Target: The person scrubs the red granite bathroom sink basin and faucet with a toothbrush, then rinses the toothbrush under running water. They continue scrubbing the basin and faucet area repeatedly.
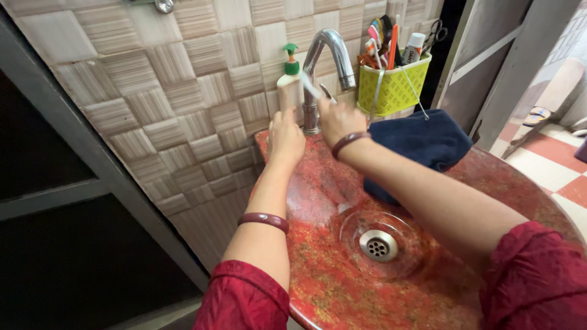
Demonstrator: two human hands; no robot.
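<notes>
Right hand (333, 119) grips a toothbrush (310, 85) at the tap (327, 61); left hand (285, 137) loosely curled by the soap bottle (290, 85). Best keep bristles clear of the spout.

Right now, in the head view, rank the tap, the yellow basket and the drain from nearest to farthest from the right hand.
1. Tap: right beside the right hand, on its left.
2. Yellow basket: on the wall, up and to its right.
3. Drain: down in the basin's bottom, farthest.
</notes>
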